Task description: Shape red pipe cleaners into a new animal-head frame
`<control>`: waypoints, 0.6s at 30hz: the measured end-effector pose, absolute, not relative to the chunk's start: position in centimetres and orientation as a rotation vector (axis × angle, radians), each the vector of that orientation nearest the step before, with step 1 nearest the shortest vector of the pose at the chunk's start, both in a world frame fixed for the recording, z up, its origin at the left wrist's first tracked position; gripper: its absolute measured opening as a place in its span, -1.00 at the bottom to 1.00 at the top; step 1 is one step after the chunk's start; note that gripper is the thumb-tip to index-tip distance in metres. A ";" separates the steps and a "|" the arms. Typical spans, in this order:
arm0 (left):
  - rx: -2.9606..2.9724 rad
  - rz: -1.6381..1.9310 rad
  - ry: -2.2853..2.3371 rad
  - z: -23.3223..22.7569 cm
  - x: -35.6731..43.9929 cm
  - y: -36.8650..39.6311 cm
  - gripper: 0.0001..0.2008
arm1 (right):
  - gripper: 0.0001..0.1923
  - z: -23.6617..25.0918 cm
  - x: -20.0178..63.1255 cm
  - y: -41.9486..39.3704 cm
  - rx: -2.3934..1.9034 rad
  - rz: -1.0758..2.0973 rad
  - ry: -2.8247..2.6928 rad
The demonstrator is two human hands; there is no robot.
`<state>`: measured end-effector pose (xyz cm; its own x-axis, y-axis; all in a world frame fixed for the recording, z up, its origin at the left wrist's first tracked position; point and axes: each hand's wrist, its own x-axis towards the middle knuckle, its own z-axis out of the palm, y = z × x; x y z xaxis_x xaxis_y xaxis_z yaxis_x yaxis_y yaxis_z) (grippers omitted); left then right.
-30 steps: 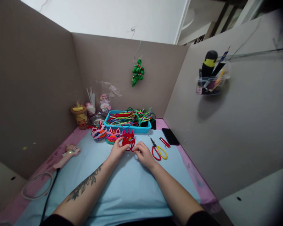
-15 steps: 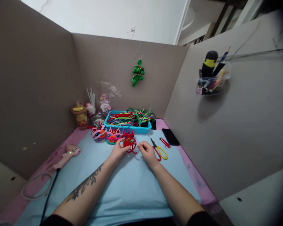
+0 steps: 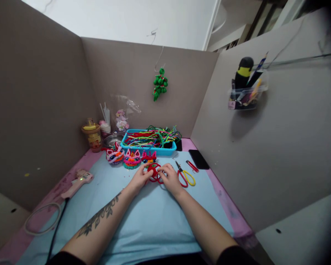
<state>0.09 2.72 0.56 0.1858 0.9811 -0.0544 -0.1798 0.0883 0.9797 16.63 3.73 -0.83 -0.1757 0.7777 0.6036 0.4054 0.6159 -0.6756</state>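
Between my hands is a red pipe-cleaner piece (image 3: 154,173), with a coiled solid part and open loops. My left hand (image 3: 142,176) grips it from the left, fingers closed on its edge. My right hand (image 3: 168,177) pinches its right side, and the fingertips partly cover the loops. Just behind my hands stand finished fuzzy animal heads: a red one (image 3: 149,157), a pink and teal one (image 3: 132,159) and a purple and orange one (image 3: 115,155). Close to my right hand lie scissors (image 3: 186,176) with one red and one yellow handle.
A blue tray (image 3: 147,150) of colourful pipe cleaners stands behind. On the right are a red lighter (image 3: 192,166) and a black phone (image 3: 199,159). A pink glue gun (image 3: 77,184) with its cord lies left. A green ornament (image 3: 160,85) hangs on the back panel.
My right hand has moved left onto the red piece, from a spot just beside it. My left hand keeps its hold on the piece.
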 end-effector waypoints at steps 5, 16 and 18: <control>1.141 1.120 1.016 0.7 0.0 2.7 -0.32 | -0.85 -0.7 16.6 3.6 -0.955 0.445 -1.809; 1.114 1.088 0.974 0.7 0.1 2.5 -0.29 | -0.88 -0.3 16.5 3.4 -0.925 0.366 -1.834; 1.112 1.087 0.967 0.6 0.1 2.6 -0.27 | -0.86 -0.3 16.4 3.3 -0.921 0.369 -1.831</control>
